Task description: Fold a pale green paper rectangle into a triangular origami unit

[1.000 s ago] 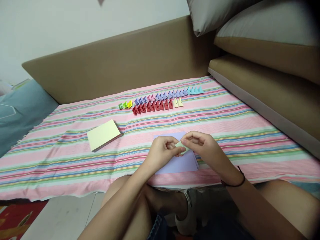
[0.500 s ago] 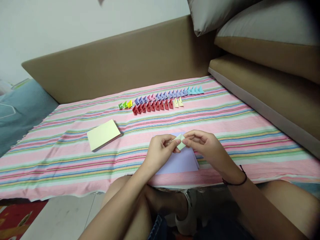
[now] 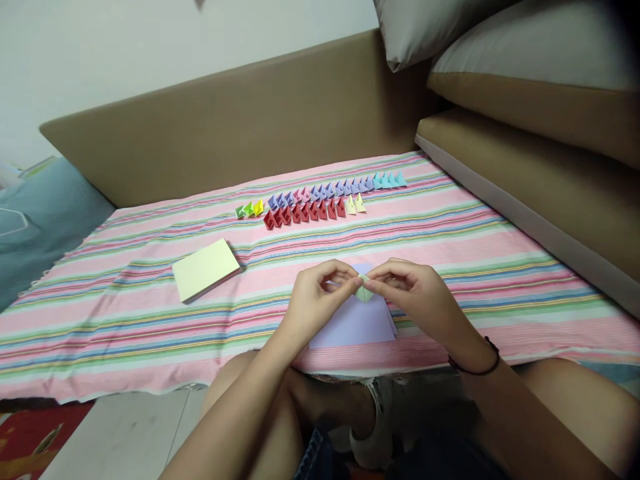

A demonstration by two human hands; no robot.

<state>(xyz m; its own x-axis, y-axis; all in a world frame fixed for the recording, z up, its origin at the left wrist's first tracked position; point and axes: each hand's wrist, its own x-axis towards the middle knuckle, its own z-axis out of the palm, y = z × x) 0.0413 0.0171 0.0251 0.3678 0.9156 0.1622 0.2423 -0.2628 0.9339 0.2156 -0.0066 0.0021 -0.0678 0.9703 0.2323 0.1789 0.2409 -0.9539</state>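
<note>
A small pale-green folded paper [image 3: 364, 293] is pinched between my two hands, with its lower corner pointing down. My left hand [image 3: 325, 291] grips its upper left side between thumb and fingers. From the other side, my right hand [image 3: 411, 285] pinches the upper right part, the thumbs nearly meeting. Fingers cover much of the paper's upper edge. Beneath the hands lie several lilac paper sheets [image 3: 355, 328], slightly fanned at the right edge.
A stack of pale-yellow paper [image 3: 206, 270] lies to the left on the striped cloth [image 3: 150, 320]. Farther back stand rows of small folded paper boats: red ones [image 3: 305, 213], purple ones [image 3: 323, 192], and light-blue ones [image 3: 390, 181]. Cushions [image 3: 525, 160] are piled at right.
My fingers have shifted up to the top of the folded paper, and the thumbs have come closer together. The paper's lower part now shows below them.
</note>
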